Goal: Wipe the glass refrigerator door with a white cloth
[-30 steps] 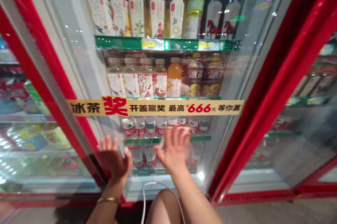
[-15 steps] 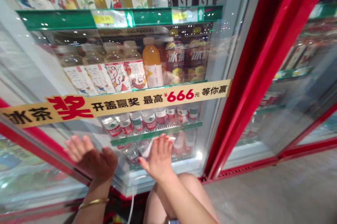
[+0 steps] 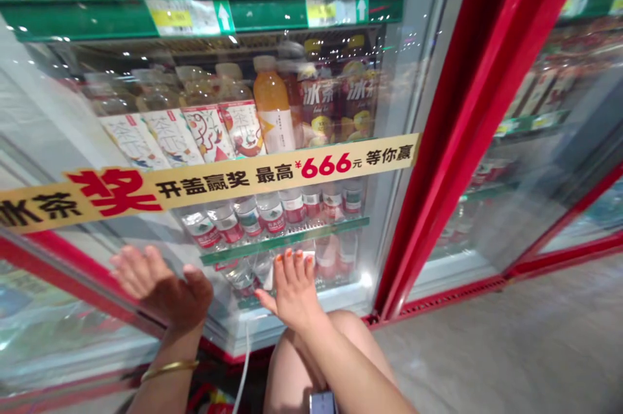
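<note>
My right hand (image 3: 294,291) lies with fingers spread, apparently flat against the lower part of the glass door (image 3: 399,86) of a drinks fridge. Beneath it, edges of a thin white sheet (image 3: 268,279) stick out, paper or cloth; I cannot tell which. My left hand (image 3: 163,287), fingers stretched and thumb apart, is raised near the door's lower left side and holds nothing. Whether it touches the glass is unclear. A yellow strip (image 3: 209,184) with printed characters crosses the door above both hands. Behind the glass stand water bottles (image 3: 270,213).
Higher shelves hold tea bottles (image 3: 241,119) and an orange drink bottle (image 3: 275,106). A red frame (image 3: 467,122) separates this door from another fridge at right. A white cable (image 3: 244,362) hangs low between my arms. My knee and a small device (image 3: 322,402) are below, beside grey floor (image 3: 487,362).
The view has shifted slightly, so the fridge appears a little higher and further left. Both hands stay spread in nearly the same places. More of the small device shows at the bottom.
</note>
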`<state>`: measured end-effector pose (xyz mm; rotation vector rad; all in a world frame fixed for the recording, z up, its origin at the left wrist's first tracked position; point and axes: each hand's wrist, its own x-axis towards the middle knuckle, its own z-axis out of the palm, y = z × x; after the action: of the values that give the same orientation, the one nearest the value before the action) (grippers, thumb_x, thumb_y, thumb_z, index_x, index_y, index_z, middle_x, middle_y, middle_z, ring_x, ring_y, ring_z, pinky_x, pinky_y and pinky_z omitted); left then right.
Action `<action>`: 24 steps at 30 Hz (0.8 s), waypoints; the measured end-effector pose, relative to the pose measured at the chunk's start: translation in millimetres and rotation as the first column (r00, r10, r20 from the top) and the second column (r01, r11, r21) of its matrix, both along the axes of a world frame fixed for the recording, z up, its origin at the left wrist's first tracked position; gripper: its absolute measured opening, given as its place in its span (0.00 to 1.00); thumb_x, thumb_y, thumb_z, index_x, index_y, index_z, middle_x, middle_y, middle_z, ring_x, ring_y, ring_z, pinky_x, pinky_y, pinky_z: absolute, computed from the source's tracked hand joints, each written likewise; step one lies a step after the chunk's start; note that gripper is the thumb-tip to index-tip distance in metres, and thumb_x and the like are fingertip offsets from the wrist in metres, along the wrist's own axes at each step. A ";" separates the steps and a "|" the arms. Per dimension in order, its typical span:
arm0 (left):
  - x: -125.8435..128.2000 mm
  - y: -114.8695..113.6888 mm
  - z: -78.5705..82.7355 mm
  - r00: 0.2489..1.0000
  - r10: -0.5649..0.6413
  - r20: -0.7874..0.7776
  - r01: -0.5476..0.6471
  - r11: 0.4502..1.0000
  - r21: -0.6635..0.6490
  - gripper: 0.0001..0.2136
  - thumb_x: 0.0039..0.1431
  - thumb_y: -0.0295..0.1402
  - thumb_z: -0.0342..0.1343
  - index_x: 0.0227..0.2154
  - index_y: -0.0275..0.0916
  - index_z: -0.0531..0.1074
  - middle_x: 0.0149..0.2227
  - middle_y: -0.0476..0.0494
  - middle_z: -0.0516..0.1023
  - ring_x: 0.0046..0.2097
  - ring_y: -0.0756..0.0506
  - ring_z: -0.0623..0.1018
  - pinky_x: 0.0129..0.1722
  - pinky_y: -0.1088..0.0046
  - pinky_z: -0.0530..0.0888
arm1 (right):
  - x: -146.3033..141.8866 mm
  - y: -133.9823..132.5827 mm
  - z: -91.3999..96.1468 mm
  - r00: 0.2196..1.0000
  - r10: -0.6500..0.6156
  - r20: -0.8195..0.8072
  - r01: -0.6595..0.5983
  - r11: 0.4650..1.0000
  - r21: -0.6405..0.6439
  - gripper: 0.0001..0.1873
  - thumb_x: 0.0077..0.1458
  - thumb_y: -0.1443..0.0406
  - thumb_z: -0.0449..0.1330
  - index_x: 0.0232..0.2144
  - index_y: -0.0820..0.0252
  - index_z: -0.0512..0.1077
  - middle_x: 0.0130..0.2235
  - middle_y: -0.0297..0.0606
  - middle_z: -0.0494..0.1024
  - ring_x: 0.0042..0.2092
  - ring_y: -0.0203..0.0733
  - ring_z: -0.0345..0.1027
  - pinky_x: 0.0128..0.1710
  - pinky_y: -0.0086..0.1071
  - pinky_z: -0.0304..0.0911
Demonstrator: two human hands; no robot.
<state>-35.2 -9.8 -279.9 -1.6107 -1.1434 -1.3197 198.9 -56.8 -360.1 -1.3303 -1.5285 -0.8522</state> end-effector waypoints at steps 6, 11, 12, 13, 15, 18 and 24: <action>4.2 -3.1 3.1 1.000 -0.017 -0.005 0.017 1.000 -0.005 0.38 0.72 0.33 0.49 0.81 0.34 0.45 0.83 0.24 0.46 0.84 0.30 0.44 0.80 0.31 0.48 | 101.1 2.3 28.2 0.964 -0.117 -0.239 0.127 0.991 0.029 0.49 0.76 0.53 0.47 0.81 0.69 0.24 0.82 0.60 0.21 0.83 0.70 0.14 0.77 0.80 0.40; 4.6 0.0 1.4 0.999 -0.043 0.017 0.043 0.999 0.017 0.38 0.71 0.33 0.50 0.81 0.35 0.46 0.82 0.24 0.49 0.84 0.29 0.46 0.80 0.30 0.49 | 62.8 7.5 33.9 0.969 -0.071 -0.238 0.070 0.997 -0.016 0.54 0.74 0.50 0.52 0.81 0.73 0.25 0.82 0.64 0.22 0.83 0.71 0.12 0.76 0.82 0.34; 4.1 1.3 0.7 0.999 -0.050 0.021 0.050 0.999 0.022 0.38 0.71 0.33 0.50 0.81 0.35 0.47 0.82 0.24 0.49 0.84 0.29 0.46 0.80 0.30 0.49 | 39.7 6.1 29.9 0.991 -0.005 -0.132 0.003 1.000 -0.017 0.56 0.72 0.48 0.56 0.81 0.74 0.30 0.82 0.63 0.28 0.83 0.68 0.14 0.79 0.76 0.35; 3.4 2.8 0.2 0.998 -0.057 0.028 0.056 0.998 0.028 0.38 0.71 0.33 0.50 0.80 0.35 0.47 0.82 0.24 0.49 0.84 0.29 0.46 0.80 0.29 0.49 | 20.3 4.7 26.5 0.998 0.062 -0.020 -0.062 0.998 -0.016 0.57 0.70 0.47 0.59 0.82 0.72 0.35 0.83 0.60 0.35 0.84 0.62 0.17 0.81 0.68 0.35; 1.8 4.9 0.1 0.997 -0.071 0.041 0.070 0.997 0.034 0.38 0.71 0.34 0.51 0.80 0.35 0.49 0.82 0.23 0.50 0.84 0.28 0.46 0.79 0.28 0.49 | 4.3 2.5 25.0 0.979 0.146 0.144 -0.148 0.989 0.002 0.54 0.69 0.46 0.62 0.82 0.63 0.43 0.83 0.48 0.47 0.85 0.48 0.24 0.84 0.50 0.35; 3.3 0.0 4.5 0.991 -0.099 0.085 0.098 0.995 0.019 0.36 0.70 0.35 0.53 0.78 0.37 0.53 0.81 0.25 0.54 0.83 0.27 0.49 0.79 0.28 0.51 | 44.7 2.9 42.8 0.983 0.122 0.135 -0.130 0.990 0.056 0.51 0.71 0.50 0.60 0.83 0.59 0.41 0.84 0.43 0.42 0.85 0.45 0.22 0.84 0.49 0.28; 55.8 -51.4 30.9 0.956 -0.166 0.242 0.189 0.979 -0.076 0.30 0.72 0.35 0.56 0.75 0.45 0.62 0.79 0.32 0.61 0.80 0.30 0.62 0.80 0.28 0.51 | 102.4 14.6 105.7 0.985 -0.137 -0.109 0.142 0.989 0.039 0.56 0.73 0.52 0.56 0.81 0.66 0.24 0.81 0.54 0.16 0.82 0.64 0.08 0.78 0.77 0.34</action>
<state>20.6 -61.2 -249.0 -1.6938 -1.2429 -1.6290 301.4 -42.2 -254.4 -1.4380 -1.3377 -0.8842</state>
